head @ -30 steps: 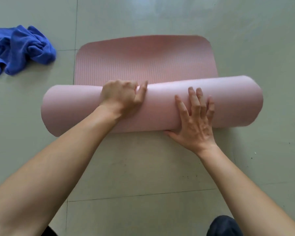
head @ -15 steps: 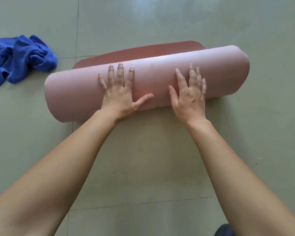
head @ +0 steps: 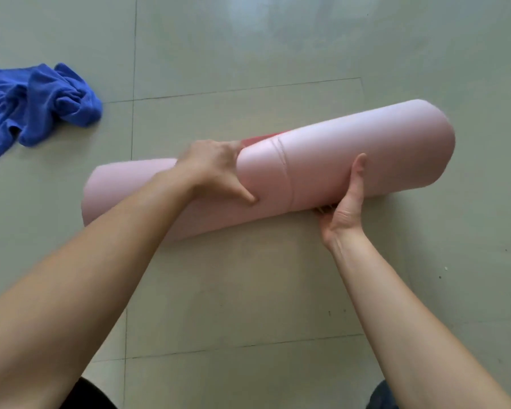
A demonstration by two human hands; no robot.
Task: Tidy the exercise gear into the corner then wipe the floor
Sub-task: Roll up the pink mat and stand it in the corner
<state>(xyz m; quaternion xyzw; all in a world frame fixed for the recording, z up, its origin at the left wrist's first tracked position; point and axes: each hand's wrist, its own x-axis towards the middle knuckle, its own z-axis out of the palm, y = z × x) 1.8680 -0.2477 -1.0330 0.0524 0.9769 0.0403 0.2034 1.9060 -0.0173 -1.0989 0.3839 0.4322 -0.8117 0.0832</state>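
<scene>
A pink foam exercise mat (head: 337, 160), rolled into a thick tube, lies slantwise across the pale green tiled floor (head: 248, 290), its right end higher in the view than its left. The roll holds nothing but its own turns; a sliver of darker pink inner surface shows at the top edge beside the left hand. The left hand (head: 216, 169) is clamped over the top of the roll near its middle, thumb pressed into the near side and fingers hidden behind. The right hand (head: 347, 208) cups the roll from below, thumb upright against the near face and fingers tucked underneath, so both hands are grasping the mat. Whether the right end is off the floor cannot be told.

A crumpled blue terry towel (head: 33, 107) lies at the left edge of the view, well apart from the mat. Bare tiles surround the roll on every side, with wide open floor beyond it and to the right.
</scene>
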